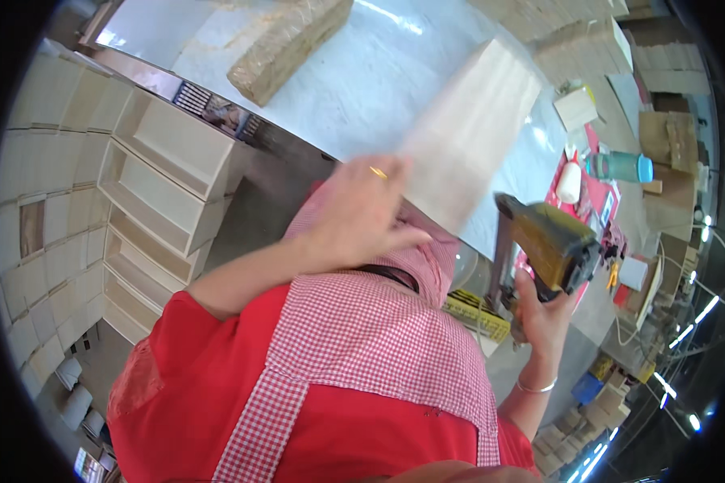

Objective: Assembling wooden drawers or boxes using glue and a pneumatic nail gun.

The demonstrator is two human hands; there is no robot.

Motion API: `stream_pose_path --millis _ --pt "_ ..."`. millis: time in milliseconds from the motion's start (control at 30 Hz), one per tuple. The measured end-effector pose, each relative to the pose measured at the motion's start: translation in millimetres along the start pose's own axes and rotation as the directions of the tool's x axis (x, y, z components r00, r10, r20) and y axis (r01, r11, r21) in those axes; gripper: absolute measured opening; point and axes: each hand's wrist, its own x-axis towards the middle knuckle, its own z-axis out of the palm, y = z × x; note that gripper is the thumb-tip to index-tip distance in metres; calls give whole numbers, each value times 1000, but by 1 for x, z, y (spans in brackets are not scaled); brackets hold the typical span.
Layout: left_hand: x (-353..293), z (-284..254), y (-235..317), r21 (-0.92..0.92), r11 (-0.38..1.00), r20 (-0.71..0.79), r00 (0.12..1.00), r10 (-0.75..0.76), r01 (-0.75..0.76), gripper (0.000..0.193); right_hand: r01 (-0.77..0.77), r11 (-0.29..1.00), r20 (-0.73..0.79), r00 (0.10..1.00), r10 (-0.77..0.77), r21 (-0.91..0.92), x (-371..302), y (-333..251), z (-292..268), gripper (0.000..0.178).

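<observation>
A long pale wooden piece (479, 121), box-like and smeared by motion, lies across the white-topped worktable with its near end close to my body. Beside that near end is my left hand (358, 211), also blurred, wearing a gold ring. Its thumb is stretched out apart from the fingers, and I see nothing held in it; whether the fingertips touch the wood is unclear. My right hand (542, 315) is wrapped round the handle of a nail gun (552, 241) with a yellow-brown and black body, raised to the right of the wood.
On the worktable (362, 88) lies a long brown-wrapped bundle (290, 48). A glue bottle (569, 181) and a teal water bottle (620, 167) are at the right. Open wooden boxes (149, 185) stand stacked at the left. Light wooden pieces (580, 52) are piled at the far right.
</observation>
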Motion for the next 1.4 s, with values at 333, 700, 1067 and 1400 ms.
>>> stream_pose_path --millis 333,700,1067,1400 --pt "183 64 -4 -57 988 -198 971 132 -146 32 -117 993 -169 979 111 -26 -44 47 -53 33" --pt "314 44 -42 308 936 -156 962 224 -168 37 -304 949 -24 951 307 79 -67 61 -49 36" --pt "306 46 -36 266 947 -153 962 228 -182 34 -120 986 -8 993 121 115 -63 72 -43 33" --pt "303 46 -39 271 939 -166 950 263 -213 34 -233 967 14 972 233 102 -48 51 -56 36"
